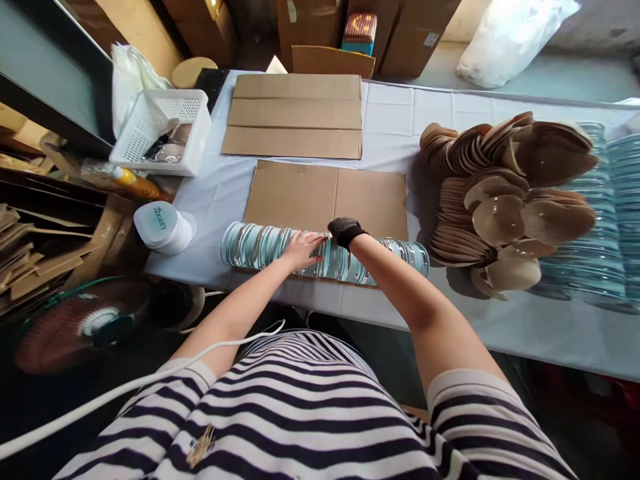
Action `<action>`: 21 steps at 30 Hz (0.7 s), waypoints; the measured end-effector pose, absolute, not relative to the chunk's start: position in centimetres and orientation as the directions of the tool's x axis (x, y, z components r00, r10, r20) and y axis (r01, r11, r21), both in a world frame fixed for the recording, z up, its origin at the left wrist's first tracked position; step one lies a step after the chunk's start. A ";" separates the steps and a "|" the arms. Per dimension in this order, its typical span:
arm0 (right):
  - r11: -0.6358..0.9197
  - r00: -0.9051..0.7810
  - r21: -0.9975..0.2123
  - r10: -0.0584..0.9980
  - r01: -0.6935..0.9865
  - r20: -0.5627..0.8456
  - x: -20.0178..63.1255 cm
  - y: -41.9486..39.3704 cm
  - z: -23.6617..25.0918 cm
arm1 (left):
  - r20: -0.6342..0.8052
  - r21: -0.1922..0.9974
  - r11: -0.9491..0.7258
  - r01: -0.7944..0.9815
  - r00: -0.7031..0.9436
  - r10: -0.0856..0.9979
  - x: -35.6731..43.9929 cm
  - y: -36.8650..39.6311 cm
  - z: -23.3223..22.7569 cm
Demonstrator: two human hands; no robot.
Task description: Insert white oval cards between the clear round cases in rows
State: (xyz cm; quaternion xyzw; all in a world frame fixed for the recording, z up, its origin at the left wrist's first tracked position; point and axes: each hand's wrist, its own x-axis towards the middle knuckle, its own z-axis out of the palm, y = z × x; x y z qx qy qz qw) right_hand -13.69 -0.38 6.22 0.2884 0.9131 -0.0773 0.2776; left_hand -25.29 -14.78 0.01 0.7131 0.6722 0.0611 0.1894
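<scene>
A long row of round, clear-and-teal packages [260, 247] stands on edge along the near side of a flat cardboard sheet [295, 190]. My left hand [301, 251] is bare and lies over the middle of this row, fingers stretched out and apart. Just right of it, my right hand [345, 231], in a black mesh glove, is at the row's far side with its fingers curled in. What those fingers hold, if anything, is hidden. The right part of the row passes under my right forearm.
Beige cup-shaped pieces [500, 220] are stacked at the right, beside more teal packages [585, 260]. Behind the row lies folded cardboard [295, 117]. A white basket [195, 143] and a stack of white round labels or lids [160, 223] stand left. A fan [95, 327] is below.
</scene>
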 end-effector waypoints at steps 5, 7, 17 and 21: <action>0.731 -0.692 -0.067 0.607 0.679 -0.392 -8.7 -7.2 5.0 | -0.164 0.349 -0.033 0.937 0.096 0.982 -25.2 -14.9 0.3; 0.725 -0.694 -0.092 0.602 0.682 -0.395 -6.9 -11.0 3.4 | -0.168 0.347 -0.031 0.937 0.095 0.981 -25.3 -15.0 0.4; 0.538 -0.546 -0.126 0.765 0.833 -0.343 -3.4 -12.1 1.8 | -0.123 0.350 -0.055 0.935 0.104 0.987 -22.7 -15.3 1.5; 0.558 -0.530 -0.020 0.776 0.830 -0.342 -5.3 -3.9 5.9 | -0.127 0.338 -0.113 0.934 0.165 0.978 -20.1 -14.2 1.4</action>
